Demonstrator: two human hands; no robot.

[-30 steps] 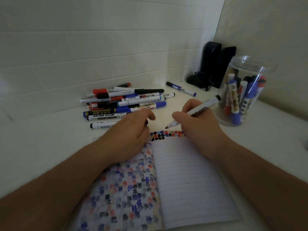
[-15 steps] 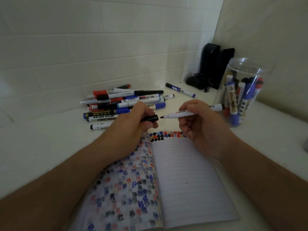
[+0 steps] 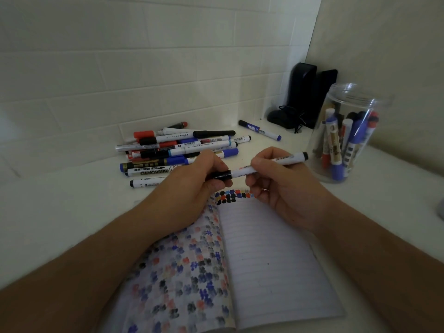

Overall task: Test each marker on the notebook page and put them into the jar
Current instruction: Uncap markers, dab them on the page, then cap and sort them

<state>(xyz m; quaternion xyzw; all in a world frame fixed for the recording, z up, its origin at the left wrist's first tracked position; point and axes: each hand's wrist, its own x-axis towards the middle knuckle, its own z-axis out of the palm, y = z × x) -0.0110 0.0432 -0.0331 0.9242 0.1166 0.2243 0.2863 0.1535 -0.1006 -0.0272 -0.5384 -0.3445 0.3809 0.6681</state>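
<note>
Both hands now meet over the top edge of the notebook (image 3: 276, 255). Half a second ago the cap (image 3: 219, 175) and the marker (image 3: 269, 163) were apart, the bare black tip pointing at the cap's mouth; now the cap sits over that tip and no tip shows. A second ago the same tip was down near the page, by the row of blots (image 3: 234, 195). So the test of this marker looks done and it is being closed.

Left hand (image 3: 192, 188) has its fingers curled round the cap, pinching it. Right hand (image 3: 283, 188) pinches the white barrel between thumb and fingers, the barrel's far end pointing toward the jar (image 3: 346, 135). Whether the cap is pressed fully home I cannot tell; the joint looks closed, but the left fingers hide part of it.

The marker hangs above the desk (image 3: 60, 212), between the notebook's top edge and the pile (image 3: 177, 152) of untested markers, which lies toward the desk's back edge. One blue marker (image 3: 260, 130) lies alone nearer the back right corner. The jar stands at the right side of the desk, open at the top, with several markers upright inside.

I judge the next move is the right hand's: carry the capped marker over and drop it in the jar. Many markers remain in the pile, so the task is well short of finished.
</note>
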